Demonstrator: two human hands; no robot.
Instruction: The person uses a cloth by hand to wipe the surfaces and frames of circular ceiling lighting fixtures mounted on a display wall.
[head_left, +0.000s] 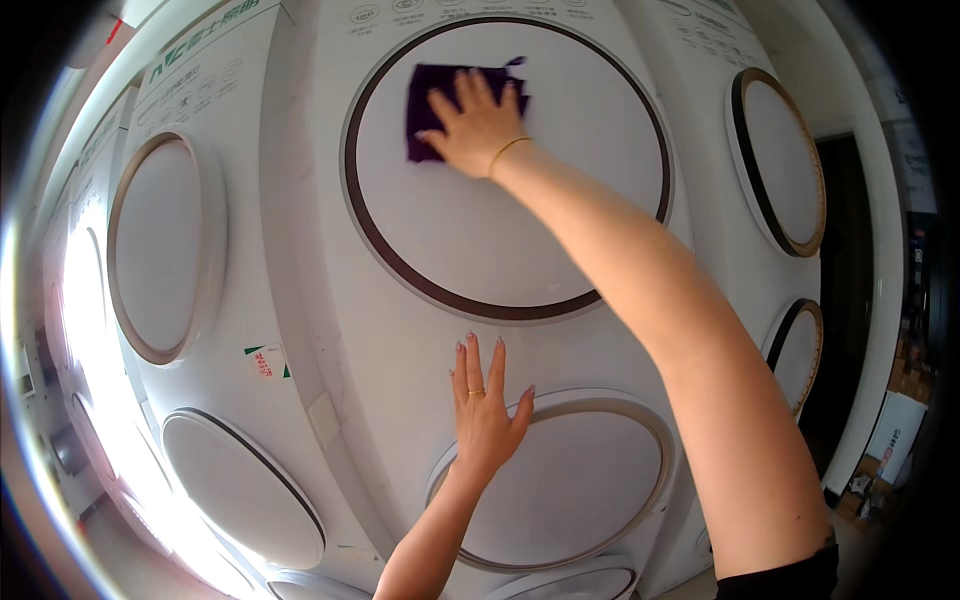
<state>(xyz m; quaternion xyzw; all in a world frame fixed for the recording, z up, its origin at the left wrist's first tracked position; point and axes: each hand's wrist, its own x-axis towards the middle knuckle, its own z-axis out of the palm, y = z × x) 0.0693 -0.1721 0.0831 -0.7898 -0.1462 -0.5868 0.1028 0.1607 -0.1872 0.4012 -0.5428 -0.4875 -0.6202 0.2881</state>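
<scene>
A large round ceiling lamp with a white face and a dark brown ring is mounted on a white display panel. My right hand, fingers spread, presses a dark purple cloth flat against the upper left of its face. The palm and fingers cover part of the cloth, which looks slightly blurred. Below this lamp, my left hand holds nothing, with its fingers apart. It overlaps the upper left edge of a second round lamp with a beige ring; I cannot tell whether it touches the panel.
More round lamps flank the panel: a beige-rimmed one and a dark-lined one at left, and a black-and-gold one at right. A small handwritten tag is on the left panel. Boxes stand at far right.
</scene>
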